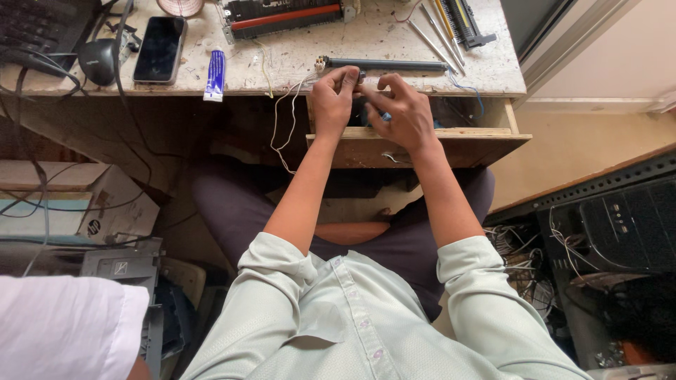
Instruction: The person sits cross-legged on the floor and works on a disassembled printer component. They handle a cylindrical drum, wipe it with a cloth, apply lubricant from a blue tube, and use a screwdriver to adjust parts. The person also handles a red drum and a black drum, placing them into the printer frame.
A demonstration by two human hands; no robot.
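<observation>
Seen from above, a seated person in a pale green shirt with rolled sleeves reaches both forearms forward, converging over an open wooden drawer [422,144] just under the edge of a worn, pale desk [394,77]. The left hand [332,102] is raised with its back to the camera, fingers curled and pinched on the near end of a long dark roller [387,65] that lies along the desk's front edge. The right hand [403,112] sits just beside it, touching it at the fingertips, fingers bent and closed around a small blue-tipped object [385,116] too hidden to identify. Thin white wires [285,123] hang from the roller's left end down past the desk edge.

On the desk to the left lie a black phone [159,48], a blue and white tube [215,74] and a dark computer mouse [97,60]. Metal rods [433,35] rest at the far right. A black computer case [620,225] with loose cables stands on the floor at right.
</observation>
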